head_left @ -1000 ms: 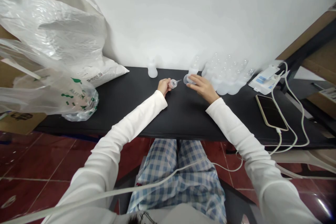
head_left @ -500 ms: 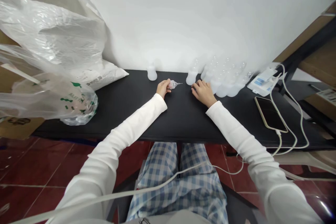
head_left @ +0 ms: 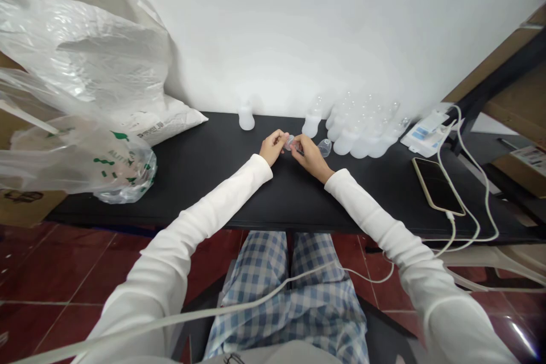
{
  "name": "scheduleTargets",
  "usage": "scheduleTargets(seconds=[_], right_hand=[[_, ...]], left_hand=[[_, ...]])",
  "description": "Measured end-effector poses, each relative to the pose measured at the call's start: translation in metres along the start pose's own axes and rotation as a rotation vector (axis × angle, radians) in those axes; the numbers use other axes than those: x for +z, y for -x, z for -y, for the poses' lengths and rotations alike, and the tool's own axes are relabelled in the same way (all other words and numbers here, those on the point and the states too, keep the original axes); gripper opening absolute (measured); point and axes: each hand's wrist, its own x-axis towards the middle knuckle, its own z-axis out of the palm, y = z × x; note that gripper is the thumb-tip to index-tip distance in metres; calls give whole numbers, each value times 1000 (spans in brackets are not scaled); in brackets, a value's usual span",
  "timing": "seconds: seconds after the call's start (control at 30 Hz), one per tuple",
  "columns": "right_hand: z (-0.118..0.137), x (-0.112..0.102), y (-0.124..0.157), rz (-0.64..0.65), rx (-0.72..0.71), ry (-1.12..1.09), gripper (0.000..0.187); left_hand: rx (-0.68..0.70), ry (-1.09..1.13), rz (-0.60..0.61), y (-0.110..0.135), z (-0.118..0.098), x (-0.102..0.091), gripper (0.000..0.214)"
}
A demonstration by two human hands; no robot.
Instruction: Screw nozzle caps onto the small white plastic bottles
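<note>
Clear, rounded plastic piece in left hand

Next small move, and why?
I'd steady the clear piece with the left hand before the right hand shifts: the left pinches it, the right's fingers are close against it, their exact grip too small to read. The clear cup lies on the table, so it can probably wait.

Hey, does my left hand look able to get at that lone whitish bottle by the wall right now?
Probably yes: bare black tabletop shows between the left hand and the lone bottle, though that hand is occupied with a small clear piece.
</note>
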Motion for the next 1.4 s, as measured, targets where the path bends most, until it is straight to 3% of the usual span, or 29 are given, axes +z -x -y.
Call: scheduleTargets(seconds=[0.13,0.27,0.33,0.4,0.5,0.6,0.7,0.83,0.93,1.07,1.17,1.27,1.4], right_hand=[[6,-8,-4,112,-157,158,30],[2,-30,-4,95,-256,216,34],[-4,-38,-4,19,-208,244,34],[-12,-41,-5,1,-140,320,36],[-19,-35,-5,115,-69,494,36],[-19,-30,-5,166,-34,567,35],[-13,-35,-10,16,53,526,40],[-8,-44,-28,-299,207,459,52],[-12,-37,-44,-430,272,466,58],[-23,-21,-58,-429,362,466,62],[-31,-16,-59,-412,350,378,60],[-35,-18,-56,-385,326,294,58],[-31,-20,-50,-401,277,240,54]], left_hand=[[-54,-94,-43,-6,-7,-8,37],[-274,-209,-261,-20,-9,-29,45],[-356,-228,-313,-23,-8,-39,45],[-345,-243,-267,-23,-8,-43,45],[-264,-348,-238,-20,-8,-41,45],[-226,-555,-341,-18,-7,-39,43],[-226,-720,-360,-17,-3,-40,34],[-49,-801,-304,-16,1,-42,15],[170,-902,-151,-16,3,-41,20],[310,-1035,151,-16,10,-39,21],[343,-1100,279,-18,13,-40,22],[318,-1134,329,-20,12,-43,30],[317,-1053,305,-16,7,-43,39]])
